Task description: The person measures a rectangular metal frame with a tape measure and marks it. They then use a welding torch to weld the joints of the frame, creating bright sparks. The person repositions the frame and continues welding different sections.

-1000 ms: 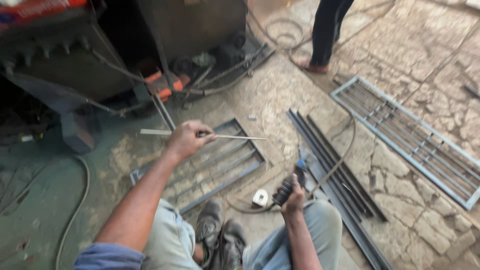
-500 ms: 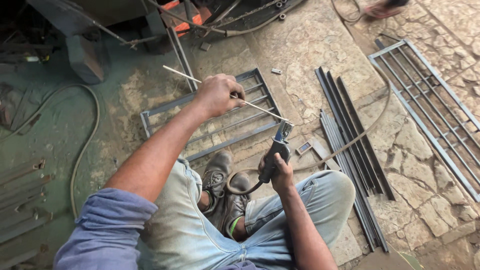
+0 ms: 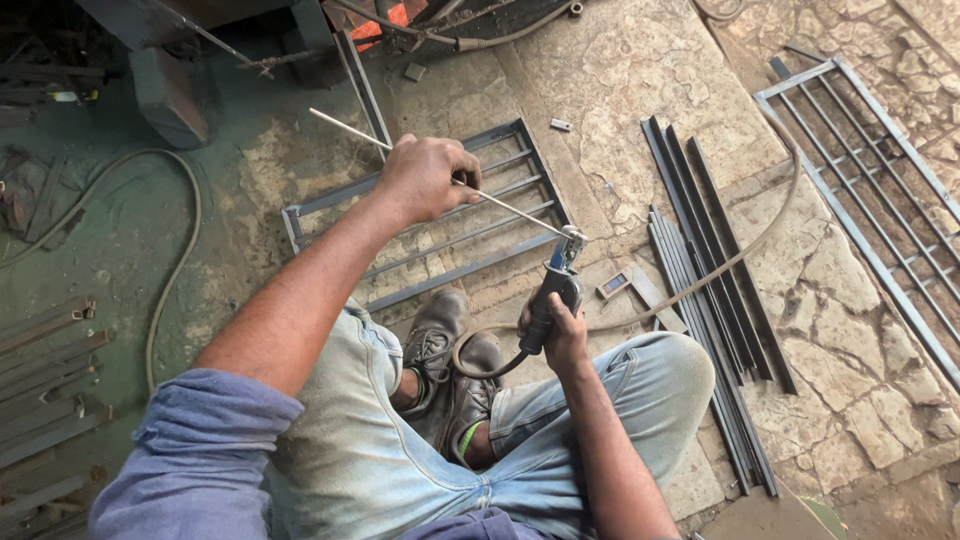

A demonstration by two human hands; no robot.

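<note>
Loading step — left hand (image 3: 425, 178) pinches welding rod (image 3: 470, 190), right hand (image 3: 562, 330) clenches electrode holder (image 3: 552, 290) above floor grille's (image 3: 330, 205) right edge — rod tip needs seating in clamp.

The welding rod (image 3: 440, 172) tip now sits in the electrode holder (image 3: 553, 290).

Packages: none in view.
Labels: none that can be made out on any tool or metal part.
Signs: none in view.
Screens: none in view.
</note>
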